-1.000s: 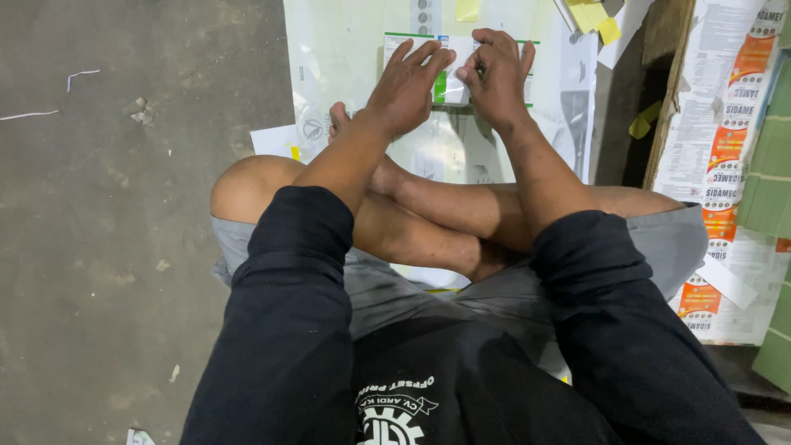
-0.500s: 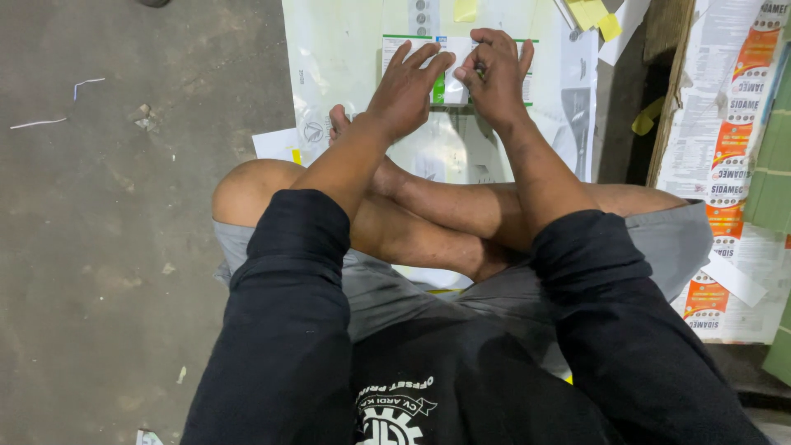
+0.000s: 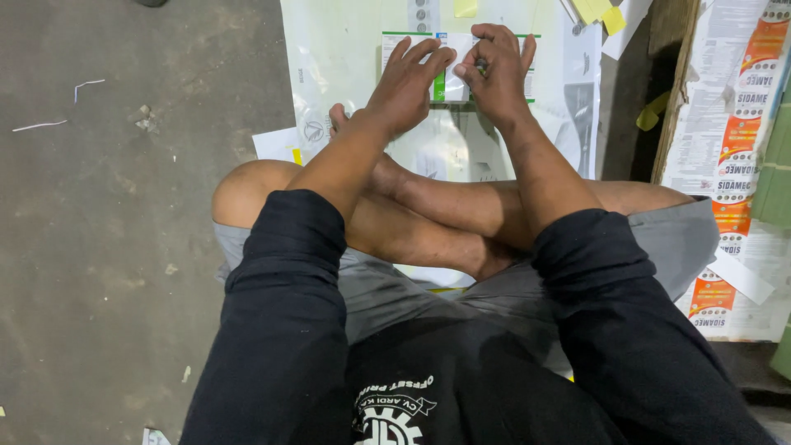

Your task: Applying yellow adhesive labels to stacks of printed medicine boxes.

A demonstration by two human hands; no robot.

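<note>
— Grey concrete floor [image 3: 124,247] fills the left of the frame. Where are your hands?
— Upper middle. My left hand [image 3: 408,86] lies flat, fingers spread, on a green-and-white label [image 3: 394,45]; my right hand [image 3: 497,74] pinches it, fingers curled, over the pale plastic sheet [image 3: 346,58].

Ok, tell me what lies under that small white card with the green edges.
The small white card lies on a large pale glossy sheet spread over the concrete floor. The left hand and right hand press on it, hiding its middle and whatever lies directly beneath.
</note>
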